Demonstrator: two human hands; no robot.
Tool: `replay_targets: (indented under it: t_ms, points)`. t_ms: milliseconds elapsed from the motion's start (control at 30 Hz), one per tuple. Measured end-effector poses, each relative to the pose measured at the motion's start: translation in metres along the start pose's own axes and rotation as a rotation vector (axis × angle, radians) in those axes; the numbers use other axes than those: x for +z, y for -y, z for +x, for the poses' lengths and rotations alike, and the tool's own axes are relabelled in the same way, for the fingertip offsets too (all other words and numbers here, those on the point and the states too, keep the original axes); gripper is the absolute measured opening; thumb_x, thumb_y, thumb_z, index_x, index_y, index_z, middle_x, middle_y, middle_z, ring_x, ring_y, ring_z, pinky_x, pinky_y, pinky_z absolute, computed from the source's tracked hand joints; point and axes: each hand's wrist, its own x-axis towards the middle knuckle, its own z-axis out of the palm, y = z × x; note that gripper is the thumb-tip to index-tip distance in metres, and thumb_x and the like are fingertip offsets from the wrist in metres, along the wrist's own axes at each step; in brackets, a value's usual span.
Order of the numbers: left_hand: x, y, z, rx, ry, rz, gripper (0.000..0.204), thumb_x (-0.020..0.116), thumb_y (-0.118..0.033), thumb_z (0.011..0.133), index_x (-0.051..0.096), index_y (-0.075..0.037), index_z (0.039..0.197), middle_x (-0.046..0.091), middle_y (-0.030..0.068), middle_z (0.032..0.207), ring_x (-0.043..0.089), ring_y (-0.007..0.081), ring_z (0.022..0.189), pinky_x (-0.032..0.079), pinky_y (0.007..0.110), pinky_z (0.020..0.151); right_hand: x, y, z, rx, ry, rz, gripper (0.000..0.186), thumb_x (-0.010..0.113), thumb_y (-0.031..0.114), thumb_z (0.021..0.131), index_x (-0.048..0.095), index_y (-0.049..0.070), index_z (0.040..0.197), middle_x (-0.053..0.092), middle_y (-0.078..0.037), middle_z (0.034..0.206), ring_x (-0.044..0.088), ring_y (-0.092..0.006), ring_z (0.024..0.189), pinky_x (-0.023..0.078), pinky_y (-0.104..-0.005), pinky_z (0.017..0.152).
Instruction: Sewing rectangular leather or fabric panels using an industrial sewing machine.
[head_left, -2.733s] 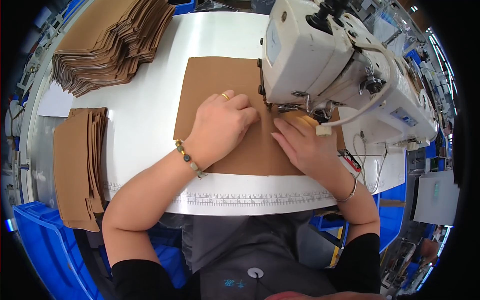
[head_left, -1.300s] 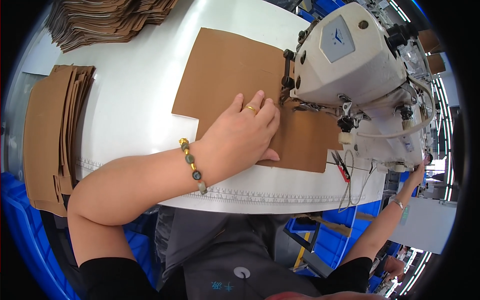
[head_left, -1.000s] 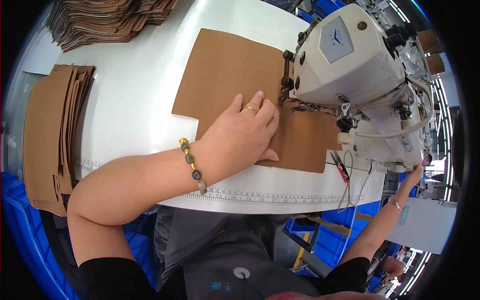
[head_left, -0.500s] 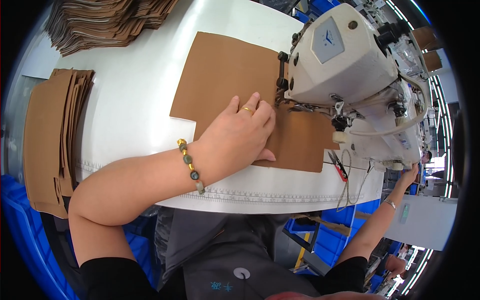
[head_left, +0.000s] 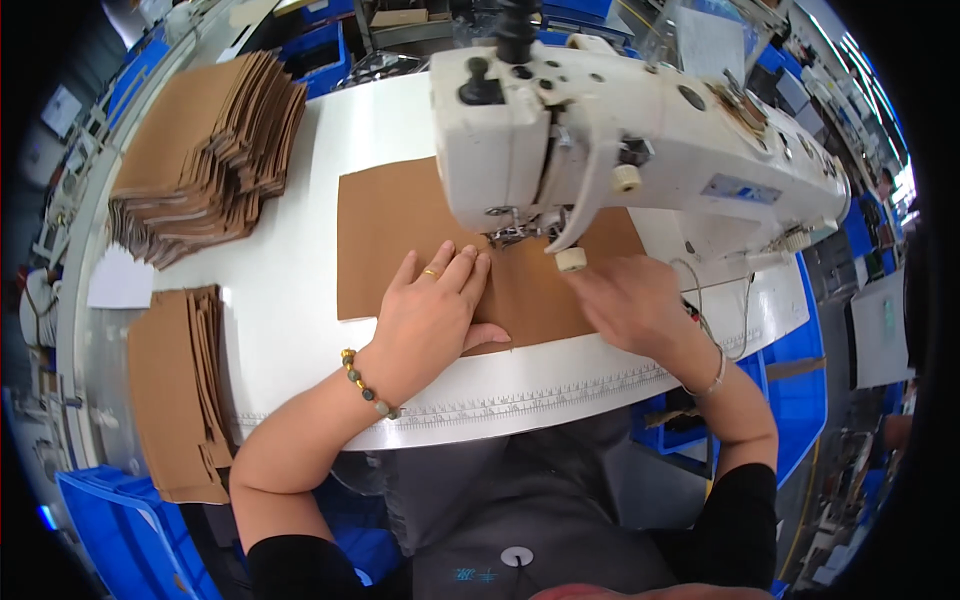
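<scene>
A flat brown panel (head_left: pixel 390 215), leather-like, lies on the white table under the head of a white sewing machine (head_left: pixel 620 110). My left hand (head_left: pixel 435 300) rests on the panel left of the presser foot (head_left: pixel 515 235), palm down, fingers stretched and thumb spread. Over the panel's right part is my right hand (head_left: pixel 635 300), close to the machine's cream knob (head_left: pixel 571 260). Its fingers are bent and blurred, so whether they pinch anything does not show. The needle itself is hidden behind the machine head.
Two stacks of brown panels stand at the left: a tall stack (head_left: pixel 210 150) farther off and a smaller stack (head_left: pixel 180 390) nearer. A printed ruler strip (head_left: pixel 530 400) follows the table's front edge. Blue bins (head_left: pixel 130 530) sit below the table. A thin cord (head_left: pixel 745 310) loops beside my right wrist.
My right hand has come from the machine's far right side to the panel's right part. My left hand stays flat on the panel. The whole view has shifted, showing more of the machine and stacks.
</scene>
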Motion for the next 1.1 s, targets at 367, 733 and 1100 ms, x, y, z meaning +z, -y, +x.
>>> replay_targets:
  t_ms: [367, 733, 1100]
  points:
    - [-0.007, 0.001, 0.006, -0.007, 0.010, -0.044, 0.083, 0.066, -0.061, 0.082, 0.058, -0.001, 0.138, 0.063, 0.0102, 0.130, 0.054, 0.0302, 0.134, 0.044, 0.046, 0.109, 0.051, 0.009, 0.020, 0.019, 0.109, -0.005, 0.020, 0.062, 0.014, 0.084, 0.069, 0.005, 0.101, 0.063, -0.005, 0.067, 0.065, -0.0190, 0.055, 0.050, -0.0340, 0.049]
    - [-0.004, 0.001, 0.006, -0.013, 0.008, -0.078, 0.083, 0.067, -0.060, 0.081, 0.057, -0.002, 0.139, 0.063, 0.0108, 0.128, 0.055, 0.0324, 0.133, 0.044, 0.047, 0.110, 0.053, 0.016, 0.014, 0.030, 0.116, 0.154, 0.029, 0.061, 0.014, 0.085, 0.070, 0.006, 0.112, 0.065, -0.003, 0.070, 0.064, -0.0191, 0.057, 0.049, -0.0332, 0.051]
    - [0.000, 0.007, 0.012, -0.017, -0.030, -0.066, 0.083, 0.067, -0.059, 0.082, 0.055, -0.001, 0.141, 0.064, 0.0127, 0.123, 0.056, 0.0329, 0.130, 0.044, 0.044, 0.109, 0.060, 0.013, 0.011, 0.039, 0.120, 0.145, 0.034, 0.062, 0.014, 0.084, 0.069, 0.006, 0.117, 0.059, -0.005, 0.060, 0.063, -0.0200, 0.053, 0.047, -0.0336, 0.050]
